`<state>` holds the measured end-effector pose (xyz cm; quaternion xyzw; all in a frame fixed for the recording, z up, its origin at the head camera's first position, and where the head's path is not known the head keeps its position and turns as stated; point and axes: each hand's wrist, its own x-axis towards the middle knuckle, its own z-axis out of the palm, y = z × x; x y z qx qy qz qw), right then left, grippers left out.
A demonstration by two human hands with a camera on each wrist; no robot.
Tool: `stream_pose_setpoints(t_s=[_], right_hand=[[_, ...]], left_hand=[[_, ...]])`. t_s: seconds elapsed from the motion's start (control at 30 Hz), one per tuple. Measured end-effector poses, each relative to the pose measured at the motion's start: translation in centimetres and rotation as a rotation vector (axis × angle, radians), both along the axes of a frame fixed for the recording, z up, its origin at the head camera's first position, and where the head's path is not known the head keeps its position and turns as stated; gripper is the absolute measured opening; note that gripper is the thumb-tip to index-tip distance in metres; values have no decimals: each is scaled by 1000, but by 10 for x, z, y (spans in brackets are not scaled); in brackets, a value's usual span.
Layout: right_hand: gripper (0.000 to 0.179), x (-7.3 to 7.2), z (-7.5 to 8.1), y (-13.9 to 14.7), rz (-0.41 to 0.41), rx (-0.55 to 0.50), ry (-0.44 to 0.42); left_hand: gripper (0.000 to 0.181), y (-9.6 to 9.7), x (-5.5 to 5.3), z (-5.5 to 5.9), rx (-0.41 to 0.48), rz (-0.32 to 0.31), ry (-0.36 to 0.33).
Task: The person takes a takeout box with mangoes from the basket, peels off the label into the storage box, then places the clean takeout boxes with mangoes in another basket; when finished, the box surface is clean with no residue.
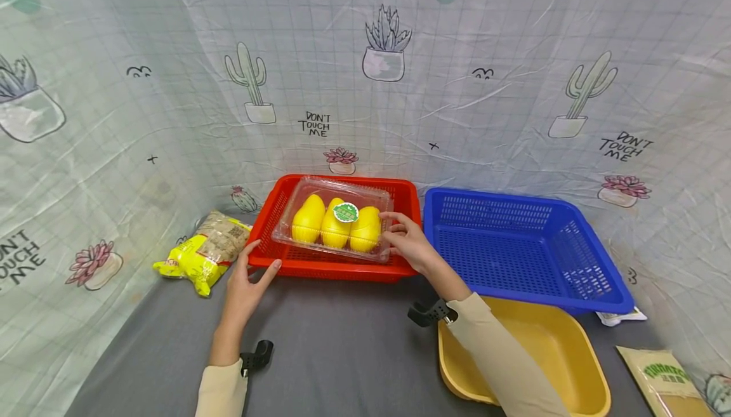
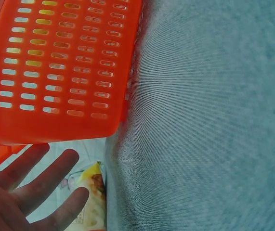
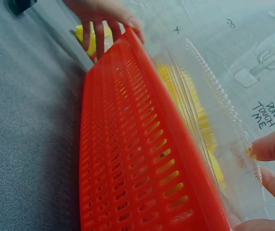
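Observation:
A clear plastic box [image 1: 334, 220] holding three yellow fruits, with a green sticker on its lid, sits tilted in the red basket [image 1: 342, 268]. My right hand [image 1: 394, 231] pinches the box's right end; its fingertips [image 3: 272, 145] show against the clear plastic box [image 3: 214, 125] in the right wrist view. My left hand [image 1: 259, 266] is spread with straight fingers at the basket's front left corner, touching the rim. The left wrist view shows its open fingers [image 2: 41, 185] just under the red basket wall [image 2: 65, 72].
A yellow snack bag [image 1: 205, 252] lies left of the red basket. A blue basket [image 1: 525, 245] stands to the right, with a yellow basin [image 1: 548, 353] in front of it and a flat packet [image 1: 668, 379] at the lower right. Printed cloth walls enclose the grey table [image 1: 337, 341].

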<state>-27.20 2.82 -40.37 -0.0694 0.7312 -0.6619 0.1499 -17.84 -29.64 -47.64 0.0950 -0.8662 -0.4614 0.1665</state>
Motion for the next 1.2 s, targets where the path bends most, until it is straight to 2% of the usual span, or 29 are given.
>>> stream_pose_setpoints(t_s=[0.4, 1.2], right_hand=[[47, 6, 11, 9, 3, -12, 30], [46, 35, 37, 29, 81, -37, 132]], left_hand=[[72, 1, -1, 0, 36, 1, 14], [73, 1, 0, -1, 18, 6, -1]])
